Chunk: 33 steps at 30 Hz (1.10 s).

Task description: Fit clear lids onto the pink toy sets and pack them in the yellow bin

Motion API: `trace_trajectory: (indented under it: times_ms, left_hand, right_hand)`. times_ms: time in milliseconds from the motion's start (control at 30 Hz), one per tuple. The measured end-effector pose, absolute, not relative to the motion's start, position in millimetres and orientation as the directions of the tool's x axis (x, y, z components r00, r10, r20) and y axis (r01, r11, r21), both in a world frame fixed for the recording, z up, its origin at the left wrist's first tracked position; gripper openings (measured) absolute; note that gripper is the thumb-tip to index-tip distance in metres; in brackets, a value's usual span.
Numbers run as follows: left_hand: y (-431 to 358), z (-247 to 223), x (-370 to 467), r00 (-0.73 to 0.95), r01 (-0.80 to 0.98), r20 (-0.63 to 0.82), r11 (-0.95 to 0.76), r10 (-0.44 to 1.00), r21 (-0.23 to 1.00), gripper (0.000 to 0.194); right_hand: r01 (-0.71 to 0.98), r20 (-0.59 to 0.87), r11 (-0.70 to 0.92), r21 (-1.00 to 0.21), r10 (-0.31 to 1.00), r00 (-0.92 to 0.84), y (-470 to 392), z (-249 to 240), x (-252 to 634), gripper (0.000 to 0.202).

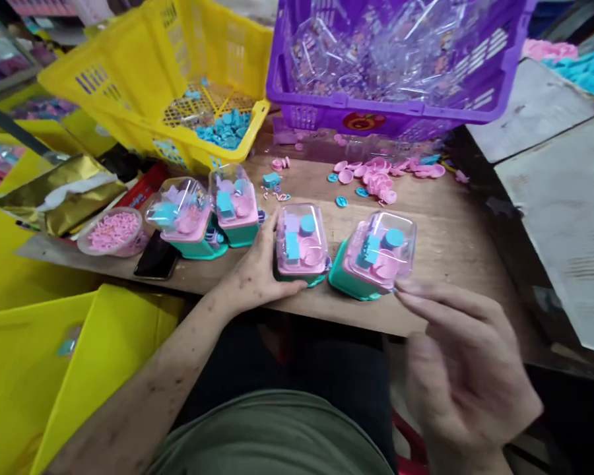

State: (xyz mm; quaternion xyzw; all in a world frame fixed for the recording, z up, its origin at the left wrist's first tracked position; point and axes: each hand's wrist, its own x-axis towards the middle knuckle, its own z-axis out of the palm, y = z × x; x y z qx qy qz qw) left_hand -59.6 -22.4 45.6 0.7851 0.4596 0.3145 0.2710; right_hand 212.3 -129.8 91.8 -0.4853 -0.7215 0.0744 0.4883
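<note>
My left hand (257,270) is wrapped round the left side of a toy box (301,247) with a teal base, a pink tray and a clear lid. Small blue and pink pieces show under that lid. To its right stands a second toy box (373,257), slightly turned, of the same make. My right hand (468,363) is at this box's lower right corner, blurred, fingers stretched out and thumb apart. Whether its fingertips touch the box I cannot tell. Two more such boxes, one at the far left (185,221) and one beside it (235,208), stand left of my left hand.
Loose pink pieces (376,175) and blue discs lie on the wooden table (445,231). Behind are a yellow basket (129,119) with blue parts and a purple basket (376,109) of clear covers. A tub (111,231) and phone (156,255) sit left; cardboard (564,198) stands right.
</note>
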Motion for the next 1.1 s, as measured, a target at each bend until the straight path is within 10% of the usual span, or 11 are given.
trace_trajectory:
  times_ms: [200, 600, 833, 1100]
  left_hand:
    - [-14, 7, -55, 0.323, 0.399, 0.415, -0.520, 0.850, 0.755, 0.149]
    - [-28, 4, -52, 0.338, 0.401, 0.332, -0.454, 0.881, 0.795, 0.143]
    - [-70, 121, -120, 0.120, 0.605, 0.516, -0.475, 0.848, 0.640, 0.030]
    - [-17, 155, -161, 0.046, 0.849, 0.416, -0.254, 0.908, 0.462, 0.051]
  right_hand:
    - [0.677, 0.446, 0.601, -0.425, 0.790, -0.421, -75, 123, 146, 0.061]
    - [0.786, 0.399, 0.522, -0.331, 0.832, -0.384, -67, 102, 131, 0.075]
    - [0.827, 0.452, 0.495, -0.266, 0.822, -0.346, -66, 100, 126, 0.072]
    - [0.846, 0.426, 0.482, -0.226, 0.830, -0.359, -62, 121, 126, 0.051]
